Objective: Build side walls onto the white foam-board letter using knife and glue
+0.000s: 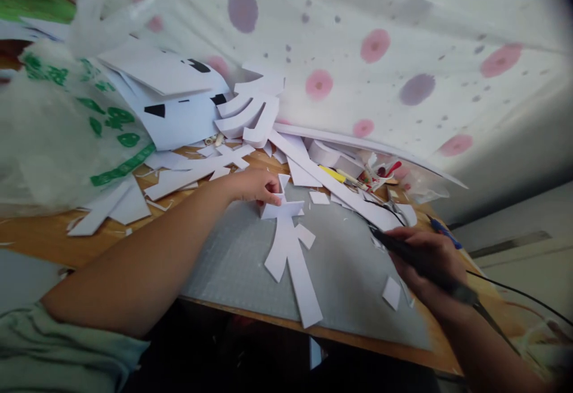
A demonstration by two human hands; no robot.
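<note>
Pinched white cutout [285, 238] by far end in left grip [255, 188], the nearer; lay on grey mat [224, 273], stretched lengthwise toward mat's near edge. Held black tool [409, 255] in right grip [439, 257], well apart rightward.

no words or numbers can be read. the plastic bag [49, 148], well to the left of the left hand [257, 187], carries green print [119, 113] with leaf shapes, its upper marks [56, 74] too blurred to read.
</note>
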